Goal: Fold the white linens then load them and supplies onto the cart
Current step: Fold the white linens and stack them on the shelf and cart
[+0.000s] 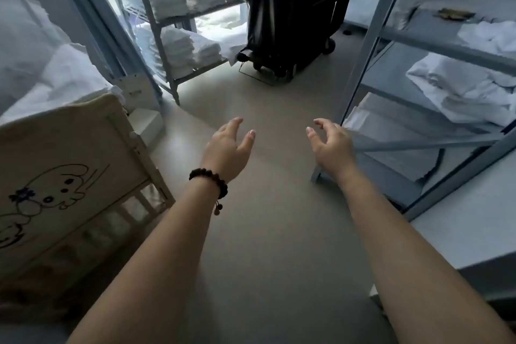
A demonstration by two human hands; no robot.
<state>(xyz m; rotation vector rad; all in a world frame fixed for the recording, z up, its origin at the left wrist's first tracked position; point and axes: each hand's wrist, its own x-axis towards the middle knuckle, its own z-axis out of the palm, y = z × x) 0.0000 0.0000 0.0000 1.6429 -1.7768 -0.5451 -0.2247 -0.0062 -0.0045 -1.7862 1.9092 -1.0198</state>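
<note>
- Nothing held: left hand with dark beaded bracelet and right hand hang over the grey floor, fingers loose and spread.
- crumpled white linens lie on the grey metal shelf at right, untouched.
- black wheeled cart stands ahead, well apart.
- Linens are probably soft, light and floppy; pinch two corners of one hem or they will sag.

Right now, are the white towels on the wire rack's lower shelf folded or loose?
Folded. The white terry towels sit in neat layered stacks with aligned edges on the lower shelf of the grey metal wire rack.
</note>
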